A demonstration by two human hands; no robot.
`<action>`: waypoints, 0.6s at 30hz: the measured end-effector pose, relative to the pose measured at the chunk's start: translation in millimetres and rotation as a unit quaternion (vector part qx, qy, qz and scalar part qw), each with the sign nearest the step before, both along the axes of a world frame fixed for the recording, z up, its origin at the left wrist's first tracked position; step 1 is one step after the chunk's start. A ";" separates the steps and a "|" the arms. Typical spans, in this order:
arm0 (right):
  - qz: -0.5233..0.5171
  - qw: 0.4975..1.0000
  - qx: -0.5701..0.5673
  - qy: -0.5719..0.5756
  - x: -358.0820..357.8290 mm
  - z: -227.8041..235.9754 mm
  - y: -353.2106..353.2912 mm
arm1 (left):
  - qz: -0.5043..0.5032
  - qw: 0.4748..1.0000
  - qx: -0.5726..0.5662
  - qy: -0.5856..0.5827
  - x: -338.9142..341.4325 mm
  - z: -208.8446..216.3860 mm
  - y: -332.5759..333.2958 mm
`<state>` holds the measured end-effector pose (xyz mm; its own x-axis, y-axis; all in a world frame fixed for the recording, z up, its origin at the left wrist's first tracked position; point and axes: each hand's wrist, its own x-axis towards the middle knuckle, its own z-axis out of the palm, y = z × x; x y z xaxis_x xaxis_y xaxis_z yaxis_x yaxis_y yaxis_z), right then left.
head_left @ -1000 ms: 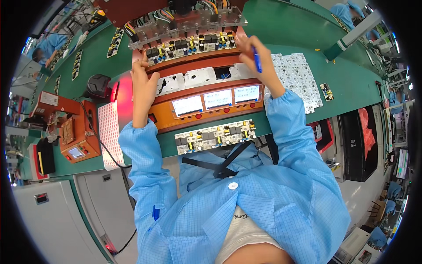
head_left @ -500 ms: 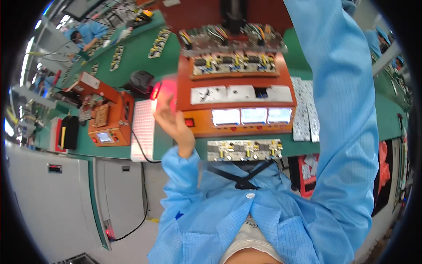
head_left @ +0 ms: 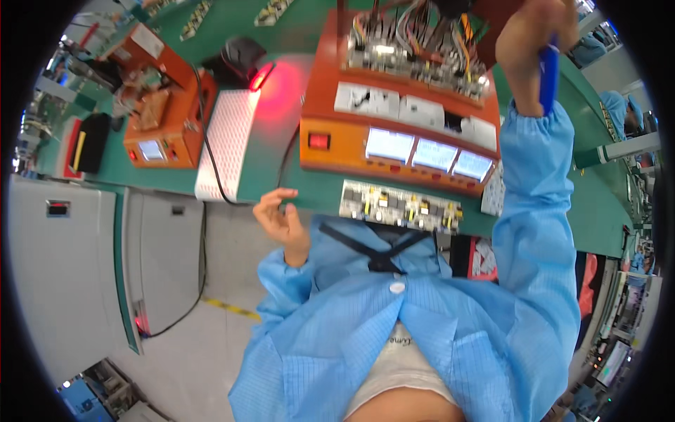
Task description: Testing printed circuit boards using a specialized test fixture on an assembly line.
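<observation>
My right hand (head_left: 531,53), somewhat blurred, is closed at the upper right beside the test fixture, around a blue rod-shaped handle (head_left: 549,79). The orange test fixture (head_left: 337,151) has a red switch and three lit screens. Its wired upper plate (head_left: 422,53) is down over the circuit board in it, mostly hiding that board. Another circuit board (head_left: 401,205) lies on the table in front of the fixture. My left hand (head_left: 283,221) is held near the table's front edge, left of this board, fingers loosely apart and holding nothing.
A black scanner (head_left: 239,62) casts red light on the green table (head_left: 281,91). Beside it lie a white label sheet (head_left: 228,141) and a black cable. A smaller orange fixture (head_left: 165,126) stands to the left. White cabinets (head_left: 63,260) stand below. Other people work farther off.
My right hand has come down into view with the blue handle. The fixture's wired plate has dropped onto its board. My left hand has drawn back toward me; the view has shifted.
</observation>
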<state>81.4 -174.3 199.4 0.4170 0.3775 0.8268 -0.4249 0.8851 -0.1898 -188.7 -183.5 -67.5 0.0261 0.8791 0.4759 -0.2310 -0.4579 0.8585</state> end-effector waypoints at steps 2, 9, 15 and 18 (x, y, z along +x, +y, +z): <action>-0.312 0.884 0.088 -0.337 5.6 -13.9 -11.6 | -0.011 0.999 0.016 0.033 -3.3 -7.8 -10.6; -0.018 0.702 -0.481 -0.525 -60.1 -135.6 -50.6 | 0.000 0.944 0.205 0.259 -2.0 -27.8 -28.1; -0.013 0.683 -0.470 -0.559 -76.1 -186.4 -49.3 | 0.016 0.941 0.216 0.261 -0.1 -40.9 -31.5; -0.009 0.681 -0.458 -0.572 -78.9 -198.9 -50.3 | 0.018 0.940 0.221 0.260 0.1 -43.0 -31.2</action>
<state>2.5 -224.6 0.5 -0.2903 0.9562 0.0367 0.4733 0.1768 -0.8630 -188.6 -214.7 -110.5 0.3301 0.6036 0.7257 0.1905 -0.7956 0.5751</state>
